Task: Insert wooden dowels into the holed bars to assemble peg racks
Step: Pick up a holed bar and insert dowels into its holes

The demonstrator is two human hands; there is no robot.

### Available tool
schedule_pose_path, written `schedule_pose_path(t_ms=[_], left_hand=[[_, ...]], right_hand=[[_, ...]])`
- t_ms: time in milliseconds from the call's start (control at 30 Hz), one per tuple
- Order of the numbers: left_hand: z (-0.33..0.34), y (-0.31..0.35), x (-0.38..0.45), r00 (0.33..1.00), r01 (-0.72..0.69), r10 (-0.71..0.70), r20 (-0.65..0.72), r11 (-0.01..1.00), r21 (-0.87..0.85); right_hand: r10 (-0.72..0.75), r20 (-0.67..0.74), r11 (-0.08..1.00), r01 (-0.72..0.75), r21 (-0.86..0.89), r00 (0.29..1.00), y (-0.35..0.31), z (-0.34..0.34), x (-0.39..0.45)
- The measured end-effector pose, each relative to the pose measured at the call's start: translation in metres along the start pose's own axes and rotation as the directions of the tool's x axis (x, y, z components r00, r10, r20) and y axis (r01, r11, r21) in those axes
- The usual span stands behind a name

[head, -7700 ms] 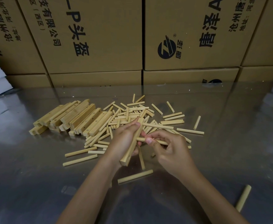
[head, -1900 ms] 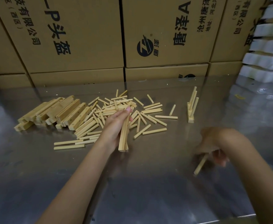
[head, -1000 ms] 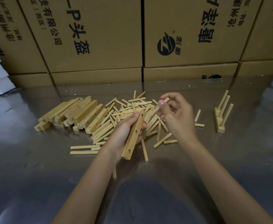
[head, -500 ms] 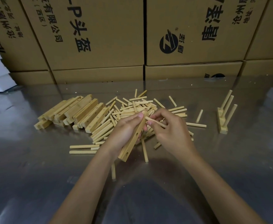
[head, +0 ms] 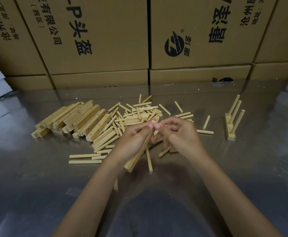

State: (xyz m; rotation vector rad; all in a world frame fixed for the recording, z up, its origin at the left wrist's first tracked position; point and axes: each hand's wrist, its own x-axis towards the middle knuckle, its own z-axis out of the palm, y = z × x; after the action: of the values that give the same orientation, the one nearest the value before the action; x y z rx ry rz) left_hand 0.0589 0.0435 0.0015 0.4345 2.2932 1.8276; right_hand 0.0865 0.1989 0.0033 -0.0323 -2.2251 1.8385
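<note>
Head view: a person's two bare hands meet above a steel counter (head: 37, 194).
Cartons: a wall of brown cardboard cartons (head: 105, 40) with black print stands along the counter's far edge, behind the dowel heap.
Counter: shiny and grey, it carries all the wood.
Bar stack: a stack of holed bars (head: 75, 119) lies just left of the dowel heap, touching it.
Dowel heap: a loose dowel heap (head: 136, 115) lies at mid-counter, with strays spread toward the near side.
Finished rack: a peg rack (head: 232, 124), three dowels standing in its bar, sits well to the right of the dowel heap.
Left hand: the left hand (head: 131, 141) has its grip curled round a holed bar (head: 134, 159), held tilted just in front of the dowel heap, lower end toward the person.
Right hand: the right hand (head: 179, 135) has curled fingers, its fingertips meeting the left hand's at the bar's top end.
Right grip: whether it pinches a dowel cannot be told.
</note>
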Motion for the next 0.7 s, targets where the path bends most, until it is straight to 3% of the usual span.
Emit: schedule_pose_path(t_ms=[100, 200, 300, 367, 500, 700], left_hand=[[-0.004, 0.001, 0.0, 0.998, 0.05, -0.051, -0.031, 0.997, -0.053], [-0.006, -0.002, 0.002, 0.994, 0.077, -0.089, -0.062, 0.982, -0.17], [-0.006, -0.005, 0.004, 0.995, 0.055, -0.068, -0.072, 0.986, -0.159], [-0.007, -0.007, 0.005, 0.998, 0.03, -0.039, -0.058, 0.989, -0.146], [-0.014, -0.01, 0.005, 0.997, 0.055, -0.049, 0.062, 0.994, -0.096], [-0.017, -0.011, 0.005, 0.995, -0.006, 0.008, 0.102, 1.0, -0.018]], right_hand=[[0.12, -0.017, 0.983, -0.116, 0.139, 0.993, -0.007, -0.011, 0.001], [0.078, 0.043, 0.99, -0.083, 0.118, 0.996, -0.007, -0.018, 0.0], [-0.147, 0.057, 0.966, 0.156, -0.207, 0.987, 0.001, -0.015, 0.0], [-0.319, 0.069, 0.823, 0.312, -0.475, 0.945, 0.007, -0.013, 0.0], [-0.474, 0.082, 0.641, 0.408, -0.65, 0.877, 0.011, -0.008, -0.004], [-0.428, -0.049, 0.758, 0.329, -0.564, 0.902, 0.016, -0.003, -0.005]])
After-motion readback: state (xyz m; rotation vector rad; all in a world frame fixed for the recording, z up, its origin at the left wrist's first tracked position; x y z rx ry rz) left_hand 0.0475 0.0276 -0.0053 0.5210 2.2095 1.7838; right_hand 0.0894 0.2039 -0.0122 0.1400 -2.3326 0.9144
